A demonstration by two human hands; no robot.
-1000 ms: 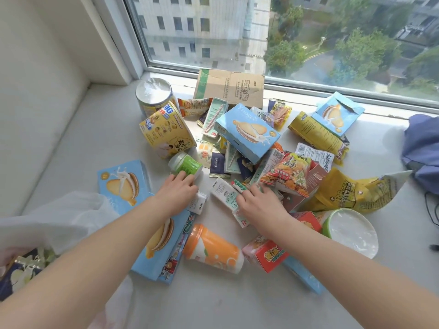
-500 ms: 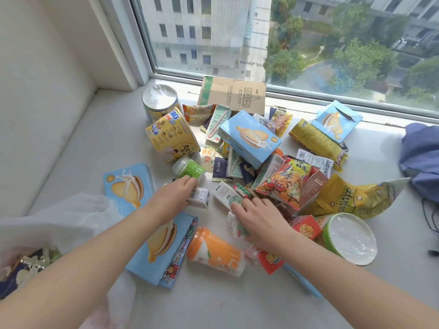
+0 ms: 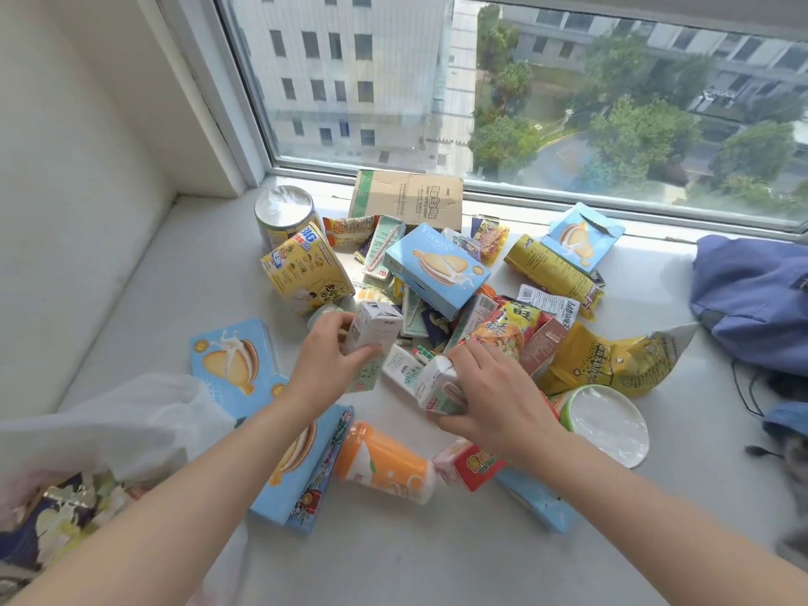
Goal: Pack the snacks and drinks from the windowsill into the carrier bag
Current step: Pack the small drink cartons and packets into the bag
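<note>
- Grips a small white carton (image 3: 376,328) in the left hand (image 3: 323,360), fingers (image 3: 330,323) curled round it, mid-windowsill (image 3: 144,273).
- Clasps a second carton (image 3: 437,387) in the right hand (image 3: 494,395), fingers (image 3: 476,349) and thumb pinching it.
- Sits amid the snack pile, between blue biscuit box (image 3: 437,266) and orange bottle (image 3: 384,468).
- Lies crumpled at the windowsill's front left edge: white carrier bag (image 3: 131,422).

Bare forearms (image 3: 183,496), bare left hand (image 3: 325,358), right hand (image 3: 498,400)

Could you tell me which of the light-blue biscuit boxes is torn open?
The biscuit box at the back right by the window; its top is torn, the others look closed.
</note>
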